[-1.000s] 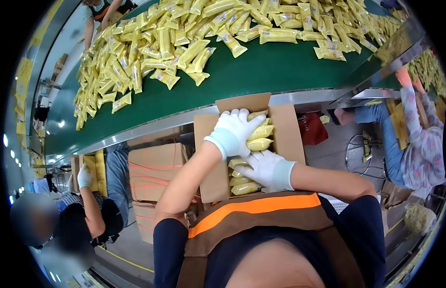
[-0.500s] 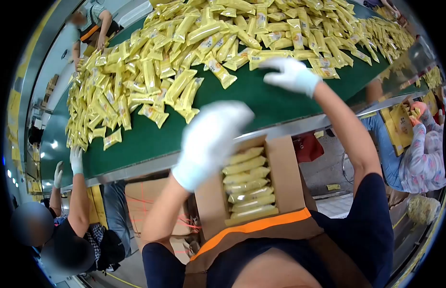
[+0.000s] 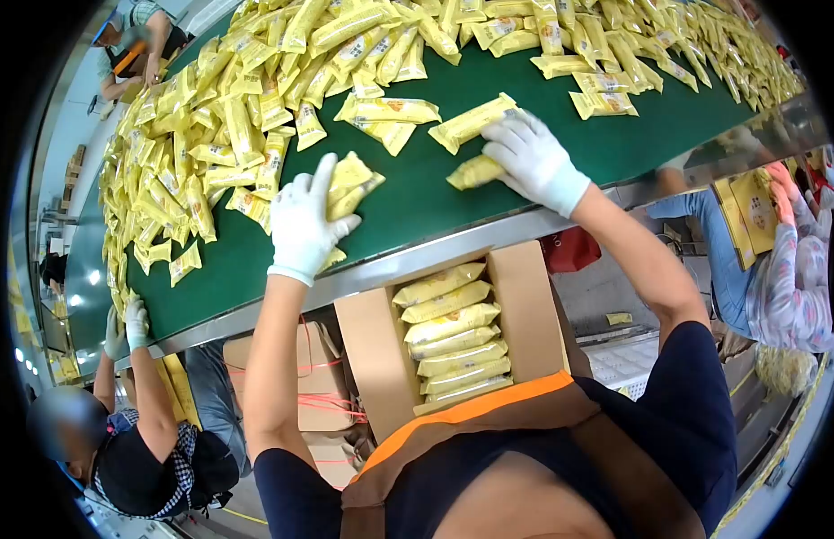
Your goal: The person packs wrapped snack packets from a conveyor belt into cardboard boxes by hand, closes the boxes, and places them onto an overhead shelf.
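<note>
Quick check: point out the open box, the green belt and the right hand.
Open box (image 3: 372, 349): head view, on its left flap.
Green belt (image 3: 410, 190): head view, on a bare stretch.
Right hand (image 3: 533, 160): head view, on its back.

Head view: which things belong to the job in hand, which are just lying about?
In the job:
- left hand and right hand, both at packets
- belt
- open carton, part-filled with packets

Lying about, apparently:
- red bag
- tied cartons
- stray packet on the floor

Yellow packets, loose and boxed
</note>
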Motion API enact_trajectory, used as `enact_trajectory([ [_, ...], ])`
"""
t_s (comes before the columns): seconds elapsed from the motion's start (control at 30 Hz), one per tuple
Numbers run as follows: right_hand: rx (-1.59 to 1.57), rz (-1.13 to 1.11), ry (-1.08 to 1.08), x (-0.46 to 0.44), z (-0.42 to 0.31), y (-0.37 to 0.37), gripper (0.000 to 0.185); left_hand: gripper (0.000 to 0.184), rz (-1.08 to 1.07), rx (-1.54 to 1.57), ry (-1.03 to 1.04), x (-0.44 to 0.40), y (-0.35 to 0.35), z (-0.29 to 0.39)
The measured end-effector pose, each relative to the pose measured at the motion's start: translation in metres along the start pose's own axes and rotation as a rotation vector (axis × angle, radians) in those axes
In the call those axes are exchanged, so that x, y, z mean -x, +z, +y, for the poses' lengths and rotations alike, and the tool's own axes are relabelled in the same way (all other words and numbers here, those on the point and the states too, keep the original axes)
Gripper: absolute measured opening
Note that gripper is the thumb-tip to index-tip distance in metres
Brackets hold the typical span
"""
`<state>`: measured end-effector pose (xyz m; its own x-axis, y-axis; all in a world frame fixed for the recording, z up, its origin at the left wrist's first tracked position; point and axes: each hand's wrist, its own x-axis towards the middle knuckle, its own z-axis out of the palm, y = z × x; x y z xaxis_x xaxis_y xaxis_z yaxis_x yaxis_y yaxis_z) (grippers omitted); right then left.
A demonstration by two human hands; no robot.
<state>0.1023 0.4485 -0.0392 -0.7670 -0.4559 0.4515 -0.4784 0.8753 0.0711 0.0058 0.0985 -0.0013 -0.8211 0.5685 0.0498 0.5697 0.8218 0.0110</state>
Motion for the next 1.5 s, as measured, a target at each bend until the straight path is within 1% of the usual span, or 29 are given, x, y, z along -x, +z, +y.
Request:
enact_trajectory([
  [0.03, -0.045, 0.021, 0.003, 0.007, -0.007, -0.004, 0.047, 0.095, 0.071, -0.066, -0.015, 0.003, 0.001, -0.002],
  [0.1, -0.098, -0.127, 0.061, 0.017, -0.013, -0.021, 0.045, 0.084, 0.116, 0.016, -0.116, 0.006, 0.007, -0.009],
  [0.17, -0.172, -0.24, 0.254, -0.001, -0.008, -0.046, 0.043, 0.077, 0.196, 0.153, -0.114, 0.013, 0.008, -0.008],
  [0.2, -0.239, 0.019, 0.221, 0.002, 0.013, -0.027, 0.044, 0.073, 0.231, 0.218, -0.111, 0.016, 0.007, -0.008],
  [0.23, -0.387, 0.074, 0.323, -0.017, 0.021, -0.033, 0.041, 0.069, 0.189, 0.215, -0.148, 0.016, -0.001, 0.0],
  [0.3, -0.496, -0.161, 0.411, -0.049, 0.054, -0.022, 0.045, 0.07, 0.124, 0.099, -0.155, 0.016, -0.001, 0.005],
  [0.33, -0.441, -0.249, 0.344, -0.059, 0.07, -0.003, 0.046, 0.068, 0.093, 0.047, -0.18, 0.013, 0.009, 0.0],
  [0.37, -0.381, -0.335, 0.274, -0.066, 0.079, 0.012, 0.049, 0.064, -0.066, 0.109, -0.241, 0.007, -0.001, 0.004],
  [0.4, -0.199, -0.458, 0.292, -0.077, 0.07, 0.005, 0.053, 0.061, -0.076, 0.192, -0.156, 0.003, -0.001, -0.005],
  [0.43, -0.03, -0.515, 0.207, -0.083, 0.073, 0.002, 0.052, 0.06, -0.088, 0.278, -0.067, 0.0, -0.001, -0.013],
  [0.5, -0.037, -0.283, -0.005, -0.071, 0.071, 0.001, 0.045, 0.058, -0.196, 0.253, 0.108, -0.006, -0.007, -0.026],
  [0.57, -0.212, -0.36, 0.2, -0.053, 0.042, -0.005, 0.05, 0.062, -0.168, 0.238, 0.163, -0.005, -0.003, -0.032],
  [0.6, -0.229, -0.376, 0.285, -0.039, 0.029, -0.011, 0.055, 0.064, -0.112, 0.251, 0.101, -0.005, 0.001, -0.028],
  [0.7, -0.155, -0.33, 0.136, -0.026, 0.015, -0.029, 0.06, 0.072, 0.044, 0.271, -0.094, 0.003, 0.014, -0.011],
  [0.73, -0.121, -0.41, 0.206, -0.034, 0.014, -0.035, 0.065, 0.075, 0.084, 0.267, -0.15, 0.004, 0.017, -0.006],
  [0.77, -0.239, -0.456, 0.327, -0.047, 0.015, -0.042, 0.066, 0.078, 0.12, 0.26, -0.206, 0.007, 0.019, -0.001],
  [0.8, -0.358, -0.497, 0.448, -0.067, 0.018, -0.049, 0.067, 0.081, 0.051, 0.123, -0.215, 0.009, 0.01, 0.01],
  [0.83, -0.476, -0.535, 0.568, -0.084, 0.025, -0.049, 0.067, 0.075, 0.079, 0.138, -0.193, 0.011, 0.015, 0.013],
  [0.9, -1.068, -0.287, 0.581, -0.115, 0.037, -0.031, 0.074, 0.066, 0.238, 0.112, -0.11, 0.013, 0.037, 0.003],
  [1.0, -1.245, -0.435, 0.589, -0.159, 0.041, 0.005, 0.079, 0.058, -0.009, 0.643, -0.136, 0.008, 0.028, -0.022],
  [1.03, -1.294, -0.521, 0.583, -0.165, 0.04, 0.03, 0.08, 0.057, -0.018, 0.782, -0.09, 0.009, 0.024, -0.026],
  [1.07, -1.1, -0.531, 0.469, -0.166, 0.036, 0.054, 0.081, 0.058, -0.106, 0.809, -0.128, 0.008, 0.015, -0.027],
  [1.17, -1.002, -0.509, 0.396, -0.146, 0.019, 0.069, 0.079, 0.062, -0.299, 0.898, -0.224, 0.01, 0.002, -0.03],
  [1.2, -0.828, -0.579, 0.423, -0.143, 0.003, 0.025, 0.071, 0.063, -0.355, 0.93, -0.246, 0.012, 0.002, -0.03],
  [1.23, -0.608, -0.564, 0.406, -0.133, -0.005, 0.008, 0.066, 0.063, -0.299, 0.826, -0.208, 0.015, 0.003, -0.029],
  [1.3, -0.187, -0.358, 0.167, -0.102, -0.012, -0.026, 0.062, 0.064, -0.18, 0.63, -0.137, 0.022, 0.007, -0.023],
  [1.37, -0.056, -0.184, 0.062, -0.066, -0.009, -0.037, 0.07, 0.063, -0.044, 0.436, -0.084, 0.031, 0.015, -0.009],
  [1.43, -0.011, -0.451, 0.156, -0.043, -0.01, -0.035, 0.098, 0.065, 0.021, 0.234, -0.063, 0.037, 0.016, 0.01],
  [1.5, -0.092, -0.388, 0.177, -0.033, -0.011, -0.029, 0.1, 0.073, 0.122, 0.01, 0.0, 0.042, 0.023, 0.024],
])
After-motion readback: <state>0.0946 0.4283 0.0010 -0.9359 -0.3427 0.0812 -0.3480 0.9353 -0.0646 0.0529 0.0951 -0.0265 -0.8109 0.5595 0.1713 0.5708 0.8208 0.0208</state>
